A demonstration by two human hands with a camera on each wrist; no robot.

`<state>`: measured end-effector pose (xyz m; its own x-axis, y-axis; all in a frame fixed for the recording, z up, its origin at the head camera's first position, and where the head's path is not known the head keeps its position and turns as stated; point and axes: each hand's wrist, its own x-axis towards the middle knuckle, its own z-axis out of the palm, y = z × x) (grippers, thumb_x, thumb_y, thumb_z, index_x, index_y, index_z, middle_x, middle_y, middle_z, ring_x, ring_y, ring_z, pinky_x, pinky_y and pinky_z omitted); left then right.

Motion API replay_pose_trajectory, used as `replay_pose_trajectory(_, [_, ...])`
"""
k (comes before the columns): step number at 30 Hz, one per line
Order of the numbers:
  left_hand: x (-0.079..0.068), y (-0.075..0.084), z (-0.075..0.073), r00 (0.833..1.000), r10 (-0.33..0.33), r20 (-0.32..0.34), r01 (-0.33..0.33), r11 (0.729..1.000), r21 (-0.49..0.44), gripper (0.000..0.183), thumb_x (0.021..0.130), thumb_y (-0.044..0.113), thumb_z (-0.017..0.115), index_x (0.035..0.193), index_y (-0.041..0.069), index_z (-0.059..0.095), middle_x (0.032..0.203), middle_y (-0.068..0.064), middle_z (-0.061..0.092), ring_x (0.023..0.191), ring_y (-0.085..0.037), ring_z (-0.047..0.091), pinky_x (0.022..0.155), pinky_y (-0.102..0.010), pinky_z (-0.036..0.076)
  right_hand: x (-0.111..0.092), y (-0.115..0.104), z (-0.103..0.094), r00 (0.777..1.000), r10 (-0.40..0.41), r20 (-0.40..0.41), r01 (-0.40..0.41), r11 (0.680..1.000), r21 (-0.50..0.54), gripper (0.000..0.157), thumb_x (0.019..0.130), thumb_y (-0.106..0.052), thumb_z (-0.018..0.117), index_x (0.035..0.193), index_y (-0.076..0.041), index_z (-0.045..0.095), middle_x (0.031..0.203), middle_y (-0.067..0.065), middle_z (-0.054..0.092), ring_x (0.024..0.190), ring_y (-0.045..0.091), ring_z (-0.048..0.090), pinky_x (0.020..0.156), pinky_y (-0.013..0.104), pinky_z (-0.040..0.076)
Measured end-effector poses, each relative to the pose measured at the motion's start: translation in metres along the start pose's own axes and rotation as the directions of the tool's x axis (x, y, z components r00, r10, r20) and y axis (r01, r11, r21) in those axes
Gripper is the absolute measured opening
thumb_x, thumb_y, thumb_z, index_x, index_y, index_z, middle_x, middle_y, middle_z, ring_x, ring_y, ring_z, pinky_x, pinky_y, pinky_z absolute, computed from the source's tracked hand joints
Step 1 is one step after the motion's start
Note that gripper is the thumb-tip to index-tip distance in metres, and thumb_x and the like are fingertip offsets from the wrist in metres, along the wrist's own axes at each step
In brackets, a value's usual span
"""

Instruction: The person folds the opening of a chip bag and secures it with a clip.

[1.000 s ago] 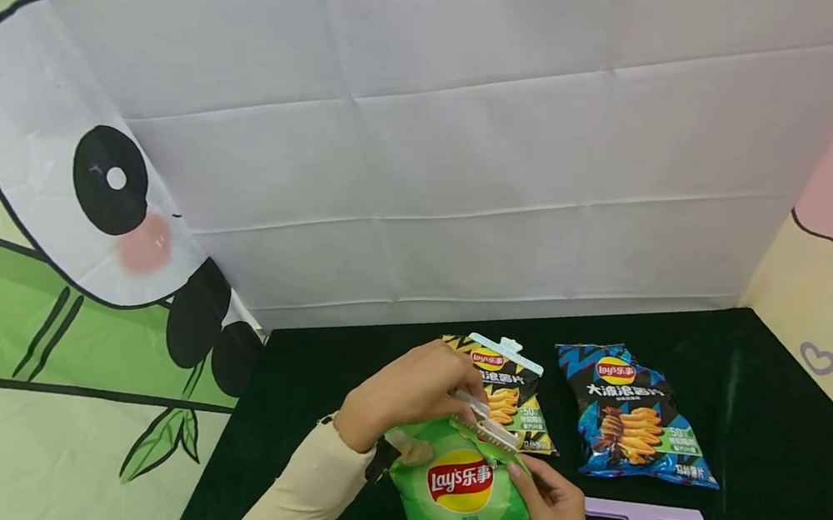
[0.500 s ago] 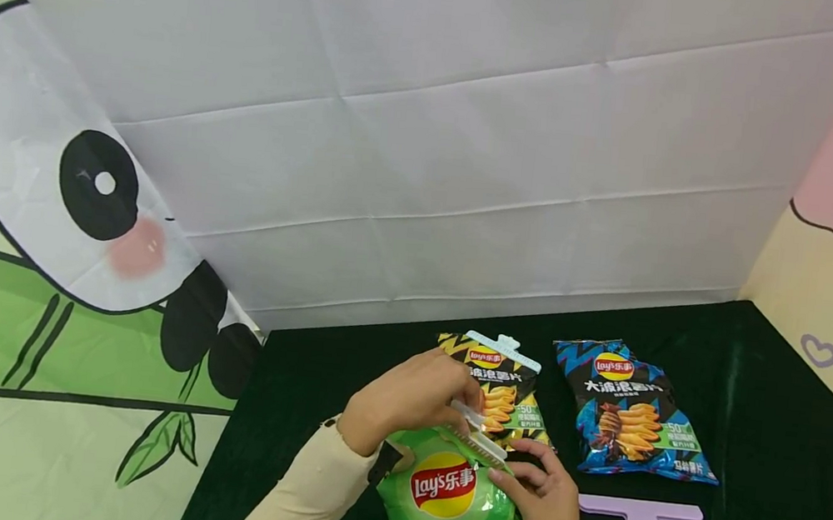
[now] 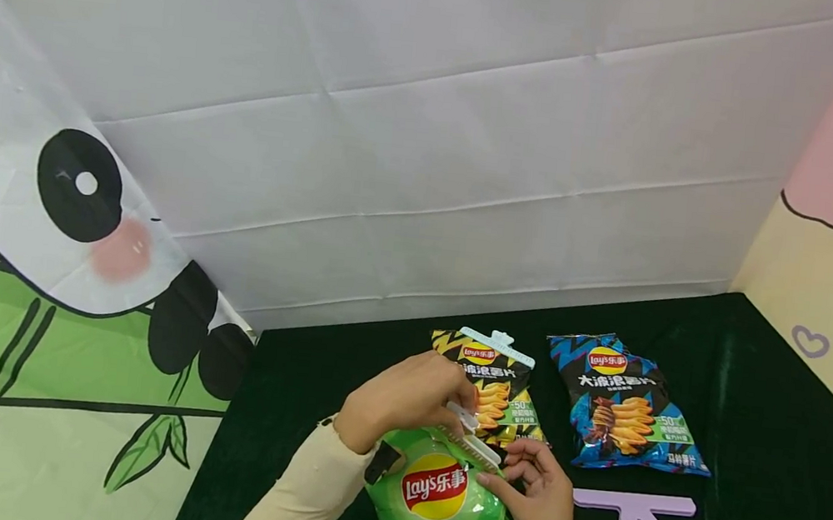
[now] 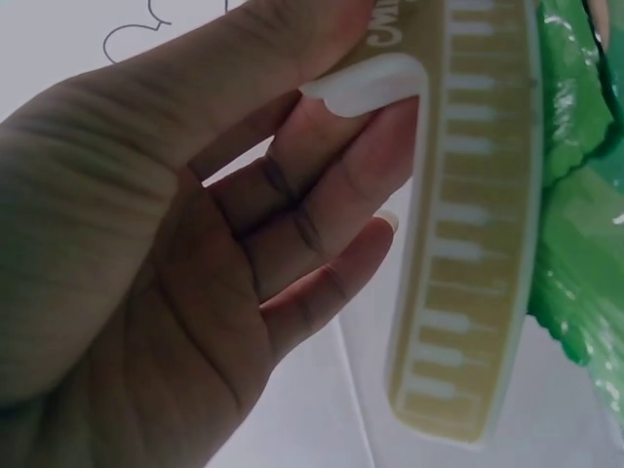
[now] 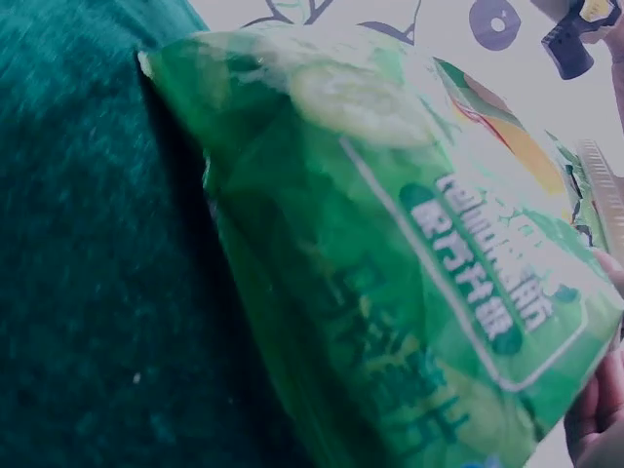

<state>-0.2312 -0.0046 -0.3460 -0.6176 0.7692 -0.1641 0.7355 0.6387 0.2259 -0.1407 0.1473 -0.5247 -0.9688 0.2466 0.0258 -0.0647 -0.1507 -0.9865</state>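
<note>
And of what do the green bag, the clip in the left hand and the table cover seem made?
Green bag: plastic film, probably, glossy with highlights and creases. Clip: likely hard plastic, smooth, with rounded corners. Table cover: velvet-like cloth, perhaps, showing fuzzy nap.

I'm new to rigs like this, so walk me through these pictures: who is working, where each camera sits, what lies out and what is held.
There is no machine: a person works with two bare hands. The wide view comes from a camera worn on the head, looking forward and down; the close views come from one on each wrist. On the dark cloth lie a yellow bag, with a pale blue clip across its top, a blue bag and a loose purple clip. The left hand holds a white clip at the top edge of a green bag; the right hand pinches that bag near the clip's end. Whether the clip has closed on the bag is not clear.
</note>
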Motion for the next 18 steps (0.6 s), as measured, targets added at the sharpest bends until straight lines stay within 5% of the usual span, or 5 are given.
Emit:
replay_pose_trajectory(6, [0.0008, -0.0012, 0.0022, 1.0, -0.018, 0.026, 0.017, 1.0, 0.009, 0.021, 0.075, 0.028, 0.079, 0.095, 0.022, 0.074, 0.091, 0.013, 0.07, 0.078, 0.002, 0.059, 0.074, -0.016, 0.05, -0.0023, 0.0016, -0.0009, 0.995, -0.087, 0.043, 0.087, 0.996, 0.0, 0.052, 0.068, 0.0, 0.081, 0.114, 0.002, 0.056, 0.108, 0.015, 0.059, 0.065, 0.016, 0.062, 0.068, 0.021, 0.053])
replay_pose_trajectory(18, [-0.0041, -0.0098, 0.0094, 0.999, -0.033, 0.028, 0.036, 0.991, -0.132, 0.032, 0.079, 0.032, 0.075, 0.11, 0.026, 0.069, 0.107, 0.014, 0.069, 0.088, 0.002, 0.059, 0.082, -0.018, 0.05, -0.0034, -0.0023, -0.0005, 0.997, -0.071, 0.038, 0.073, 0.996, -0.051, 0.042, 0.073, -0.008, 0.08, 0.11, -0.002, 0.063, 0.095, 0.006, 0.068, 0.078, 0.013, 0.065, 0.072, 0.021, 0.054])
